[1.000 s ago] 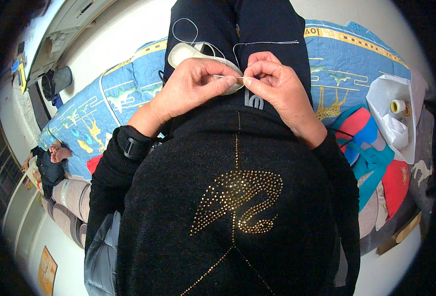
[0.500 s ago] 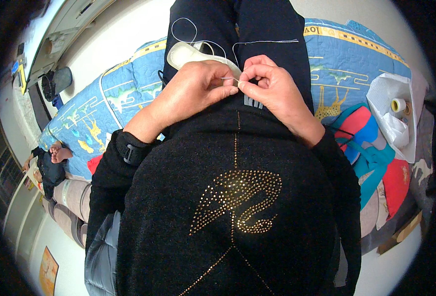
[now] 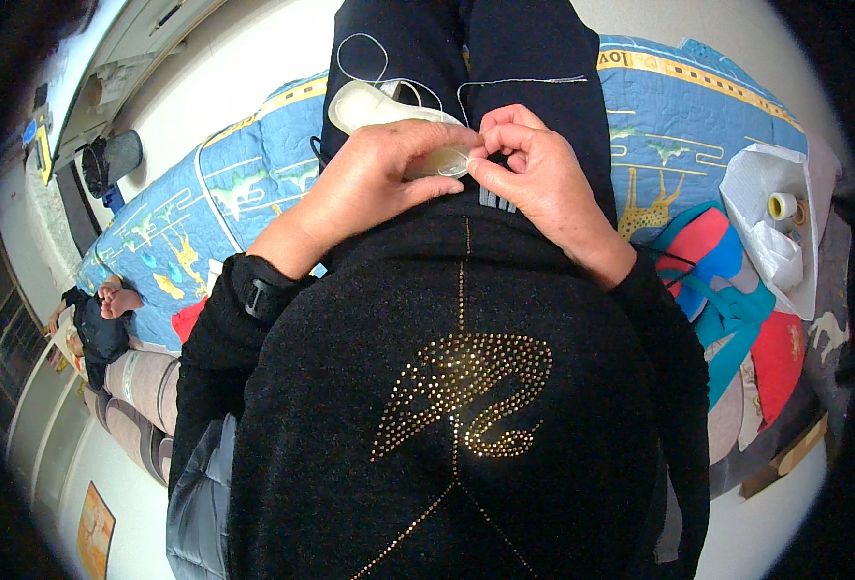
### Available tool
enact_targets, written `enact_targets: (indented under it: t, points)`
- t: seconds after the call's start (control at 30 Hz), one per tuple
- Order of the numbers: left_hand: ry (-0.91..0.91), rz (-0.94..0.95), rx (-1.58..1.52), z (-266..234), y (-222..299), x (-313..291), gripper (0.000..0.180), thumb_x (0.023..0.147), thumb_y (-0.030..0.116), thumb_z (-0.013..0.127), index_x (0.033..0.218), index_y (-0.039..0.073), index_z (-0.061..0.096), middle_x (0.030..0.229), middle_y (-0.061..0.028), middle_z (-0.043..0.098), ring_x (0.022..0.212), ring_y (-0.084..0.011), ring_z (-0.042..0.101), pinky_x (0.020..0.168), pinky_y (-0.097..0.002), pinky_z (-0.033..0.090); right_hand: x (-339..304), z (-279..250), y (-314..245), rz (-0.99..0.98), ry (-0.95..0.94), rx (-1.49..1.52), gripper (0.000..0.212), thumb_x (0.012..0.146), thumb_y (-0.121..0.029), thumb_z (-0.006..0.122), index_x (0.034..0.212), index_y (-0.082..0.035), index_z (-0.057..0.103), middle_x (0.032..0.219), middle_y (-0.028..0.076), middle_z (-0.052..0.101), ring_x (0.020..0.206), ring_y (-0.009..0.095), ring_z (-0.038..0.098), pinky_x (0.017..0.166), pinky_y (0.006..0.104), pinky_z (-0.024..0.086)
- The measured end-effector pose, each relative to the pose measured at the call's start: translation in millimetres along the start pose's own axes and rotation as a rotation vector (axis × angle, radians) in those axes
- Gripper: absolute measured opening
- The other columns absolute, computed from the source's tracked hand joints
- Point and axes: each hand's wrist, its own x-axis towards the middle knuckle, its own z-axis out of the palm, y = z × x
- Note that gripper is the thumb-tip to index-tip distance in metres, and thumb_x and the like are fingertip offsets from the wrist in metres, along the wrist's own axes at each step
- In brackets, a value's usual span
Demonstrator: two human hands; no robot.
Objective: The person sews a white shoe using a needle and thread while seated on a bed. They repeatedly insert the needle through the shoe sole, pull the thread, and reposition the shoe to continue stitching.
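A cream, sole-shaped piece [image 3: 358, 108], like a shoe sole, lies across my dark-trousered lap. My left hand [image 3: 374, 174] is around its near end, thumb and forefinger spread along the edges; the other fingers are hidden beneath. Between them the pale surface shows, with a small loop of thread on it. My right hand [image 3: 534, 169] pinches thumb and forefinger at that loop, by the piece's right edge. White thread [image 3: 362, 41] curls over the far end, and another length [image 3: 519, 82] runs across my right thigh. Whether a needle is in the pinch cannot be made out.
A blue patterned quilt [image 3: 654, 145] spreads on both sides. At right are a white bag [image 3: 761, 193] with a thread spool [image 3: 781, 205], teal and coral cloth [image 3: 712, 266] and a red cushion [image 3: 780, 358]. A person's bare feet [image 3: 116, 298] show at far left.
My left thumb and forefinger have moved apart, uncovering the cream piece and a thread loop between them. My right hand stays pinched in nearly the same place.
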Motion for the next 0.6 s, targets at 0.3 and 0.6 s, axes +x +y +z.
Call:
enact_targets:
  t: [0.3,0.6]
  points:
    - [0.022,0.133,0.264,1.7,-14.9,-2.7,0.02,0.073,0.011,0.078,0.091,0.004,0.071,0.079,-0.0083,0.068,0.066,-0.0207,0.064,0.058,-0.0291,0.05,-0.9,-1.5,1.2,0.055,-0.028,0.096,0.013,0.08,-0.014,0.072,0.078,-0.002,0.067,0.098,0.005,0.058,0.079,0.011,0.057,0.067,0.0234,0.046]
    - [0.032,-0.068,0.063,2.6,-12.9,-3.9,0.017,0.077,0.014,0.077,0.086,0.002,0.069,0.075,-0.0078,0.066,0.062,-0.0167,0.064,0.055,-0.0279,0.049,-0.6,-4.7,0.5,0.04,-0.043,0.073,0.014,0.081,-0.015,0.071,0.077,-0.002,0.067,0.098,0.006,0.058,0.079,0.011,0.057,0.071,0.0242,0.046]
